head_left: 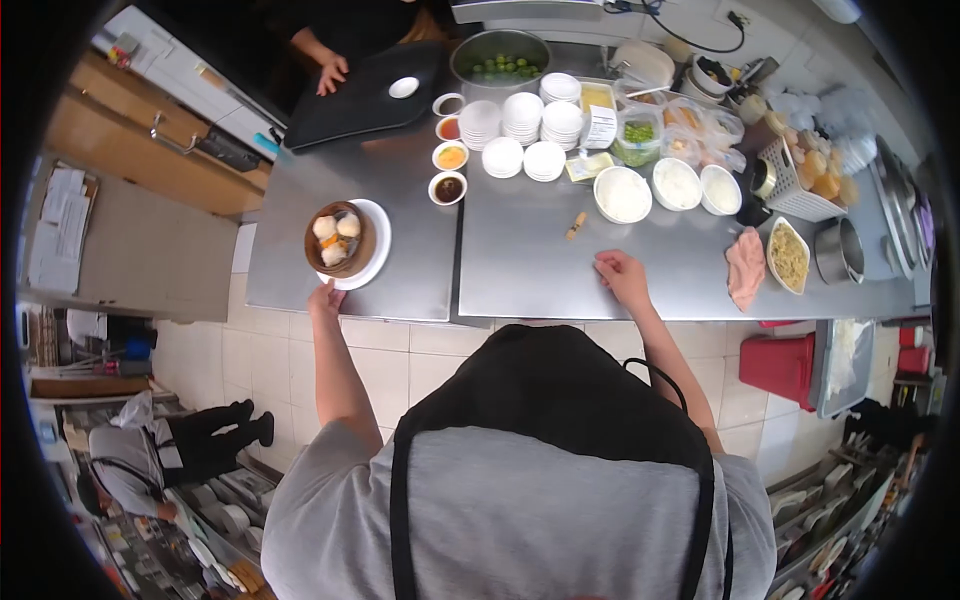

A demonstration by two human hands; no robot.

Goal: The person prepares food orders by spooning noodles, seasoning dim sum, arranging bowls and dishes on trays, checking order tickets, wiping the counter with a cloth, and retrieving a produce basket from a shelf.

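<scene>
At the counter's front left, my left hand (325, 300) grips the near rim of a white plate (378, 245). On the plate stands a round bamboo steamer (368, 240) holding several pale buns (335, 230) and an orange piece. My right hand (622, 275) rests at the counter's front edge, its fingers curled; whether anything small is between them is hidden. A little beyond it lies a small wooden-coloured item (576, 226), and bowls of white rice (623, 194) stand farther back.
Sauce bowls (450, 155) and stacked white dishes (522, 115) stand mid-counter. A person's hand (332, 73) touches a black tray (365, 110). A pink cloth (745, 268), noodle dish (788, 256) and metal pot (838, 252) sit right. Another person (130, 450) stands behind left.
</scene>
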